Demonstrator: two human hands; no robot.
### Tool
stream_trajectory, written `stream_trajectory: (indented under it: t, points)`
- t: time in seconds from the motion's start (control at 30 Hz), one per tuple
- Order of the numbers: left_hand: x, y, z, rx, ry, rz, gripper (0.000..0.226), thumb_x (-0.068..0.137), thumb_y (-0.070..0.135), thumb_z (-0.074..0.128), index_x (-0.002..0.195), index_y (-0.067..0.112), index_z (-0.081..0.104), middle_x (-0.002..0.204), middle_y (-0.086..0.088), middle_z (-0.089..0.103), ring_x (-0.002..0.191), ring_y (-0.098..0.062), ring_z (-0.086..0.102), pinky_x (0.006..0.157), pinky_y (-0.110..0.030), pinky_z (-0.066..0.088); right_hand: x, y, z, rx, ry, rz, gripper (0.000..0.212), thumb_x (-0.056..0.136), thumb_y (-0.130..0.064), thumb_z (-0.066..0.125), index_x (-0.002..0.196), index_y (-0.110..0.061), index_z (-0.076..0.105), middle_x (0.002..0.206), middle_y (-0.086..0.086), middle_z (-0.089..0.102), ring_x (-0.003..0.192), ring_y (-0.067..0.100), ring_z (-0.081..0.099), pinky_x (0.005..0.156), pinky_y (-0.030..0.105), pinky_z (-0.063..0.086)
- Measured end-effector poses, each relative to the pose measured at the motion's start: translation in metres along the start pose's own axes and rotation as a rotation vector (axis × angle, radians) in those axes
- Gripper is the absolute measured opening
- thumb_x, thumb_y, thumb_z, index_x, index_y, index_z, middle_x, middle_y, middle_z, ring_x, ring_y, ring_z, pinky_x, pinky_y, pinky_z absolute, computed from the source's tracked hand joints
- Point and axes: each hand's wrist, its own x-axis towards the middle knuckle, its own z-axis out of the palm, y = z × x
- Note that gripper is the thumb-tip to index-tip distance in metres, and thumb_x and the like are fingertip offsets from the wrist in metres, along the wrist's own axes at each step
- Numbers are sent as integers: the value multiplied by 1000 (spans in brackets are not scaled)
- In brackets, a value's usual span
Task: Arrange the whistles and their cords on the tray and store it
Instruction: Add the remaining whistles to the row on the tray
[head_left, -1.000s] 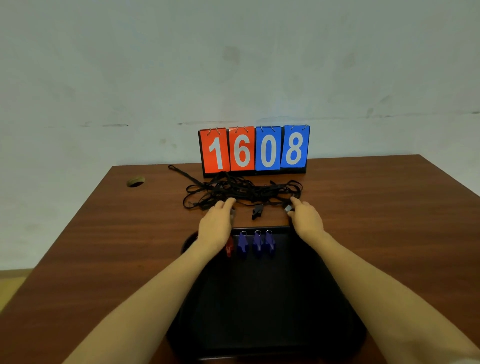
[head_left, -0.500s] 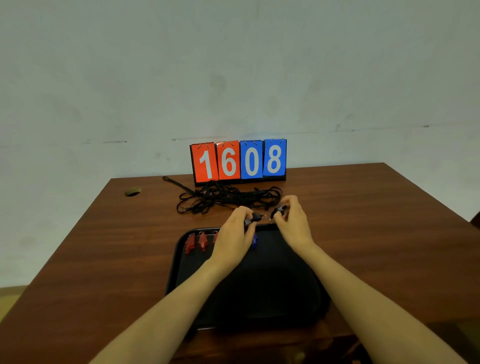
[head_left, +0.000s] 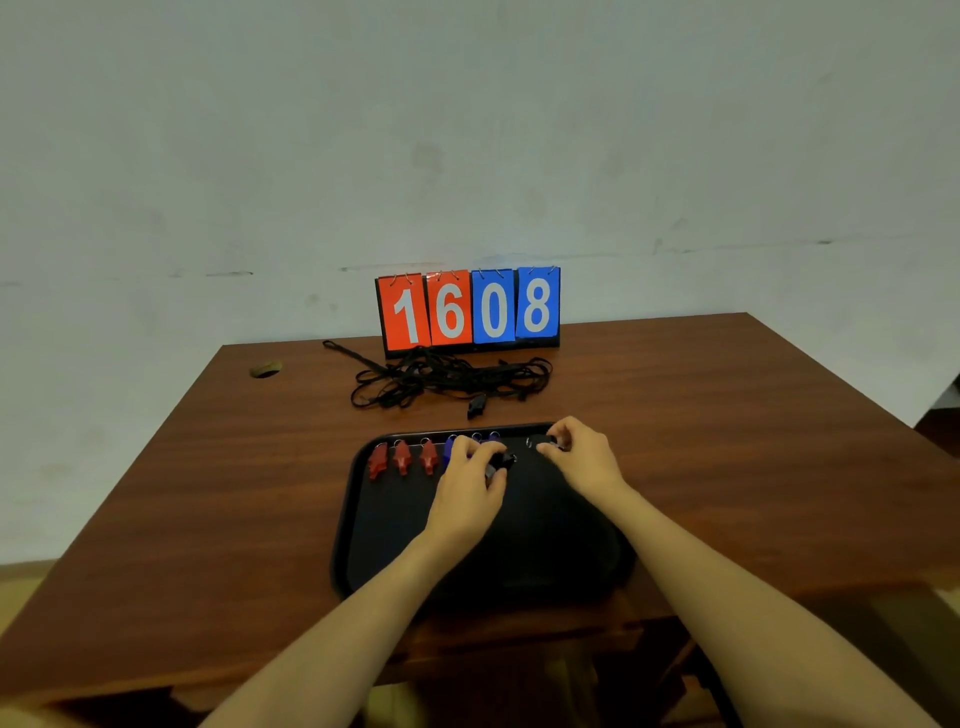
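Lighting: dim, even, soft-shadowed. Focus: slightly soft throughout. Wide-angle bowing at edges; black plastic tray (head_left: 347, 525) interior lost in darkness.

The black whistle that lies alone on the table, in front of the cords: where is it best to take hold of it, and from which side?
Pinch the black whistle from above, across its narrow body. It lies flat on the table, clear of the cords on its near side, so come from the tray side and the fingers should not snag a loop. Both hands look busy, so I would free one first.

Both hands pinch black whistles over the tray (head_left: 345, 519) beside 3 red whistles (head_left: 401, 458); cords (head_left: 447, 376) lie beyond.
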Motion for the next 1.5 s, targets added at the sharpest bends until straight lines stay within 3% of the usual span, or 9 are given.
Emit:
stream_trajectory:
  t: [0.23, 0.4, 0.6, 0.8, 0.93, 1.07, 1.2, 1.33, 1.5]
  points:
    - [0, -10, 0, 2, 76, -8, 30, 91, 29, 59, 119, 19, 59, 112, 7, 57, 100, -4, 50, 84, -16, 36, 2, -3, 18, -89, -29, 95, 22, 88, -35, 64, 92, -18, 52, 73, -8, 51, 76, 16, 55, 65, 29, 44]
    - [3, -18, -1, -25, 91, -22, 29, 89, 27, 62, 116, 17, 60, 102, 7, 58, 86, -4, 54, 80, -19, 47, 7, -4, 36, -188, -41, 114, 24, 91, -38, 58, 97, -16, 48, 91, 2, 61, 89, 25, 62, 67, 33, 46]
    - [10, -24, -2, -54, 104, -73, 24, 90, 19, 58, 114, 16, 58, 98, 6, 59, 80, -8, 57, 76, -27, 52, 17, -2, 56, -200, 48, 106, 25, 92, -38, 56, 97, -13, 51, 113, 7, 53, 110, 25, 49, 81, 38, 47]
    - [16, -29, -2, -84, 103, -114, 19, 89, 21, 59, 107, 17, 54, 91, 4, 57, 75, -12, 57, 73, -33, 53, 31, -3, 64, -207, 14, 120, 26, 94, -41, 53, 94, -16, 45, 98, 7, 63, 94, 29, 60, 64, 35, 42]
    - [19, -29, 1, -111, 100, -126, 22, 88, 22, 62, 107, 17, 53, 94, 1, 56, 73, -12, 57, 72, -32, 52, 33, -4, 64, -217, 11, 122, 26, 93, -41, 53, 93, -16, 44, 85, 2, 55, 80, 24, 55, 59, 33, 39]
    - [20, -29, 3, -125, 105, -140, 28, 88, 22, 63, 114, 16, 54, 98, 3, 55, 74, -9, 56, 72, -26, 50, 33, -4, 61, -216, 2, 122, 30, 93, -42, 53, 98, -14, 47, 88, 3, 56, 76, 21, 51, 58, 31, 38]
    - [21, -25, 2, -107, 100, -141, 30, 89, 22, 61, 117, 14, 53, 101, 3, 53, 71, -3, 52, 73, -24, 48, 28, -6, 57, -125, 24, 130, 38, 94, -41, 52, 113, -8, 47, 113, 8, 55, 94, 25, 55, 65, 32, 41]
    - [24, -19, 0, -94, 75, -168, 29, 88, 23, 63, 114, 13, 55, 99, 2, 56, 74, -7, 52, 73, -23, 46, 15, -7, 41, -120, 77, 8, 30, 95, -21, 51, 122, -10, 45, 122, 6, 48, 113, 24, 49, 81, 35, 48]
    - [30, -7, -3, -69, 49, -237, 30, 87, 30, 64, 110, 13, 56, 102, -1, 61, 86, -14, 58, 74, -28, 49, -12, -2, 16, -112, -173, -246, 61, 87, -22, 64, 141, -20, 35, 128, -1, 49, 118, 18, 51, 95, 32, 47]
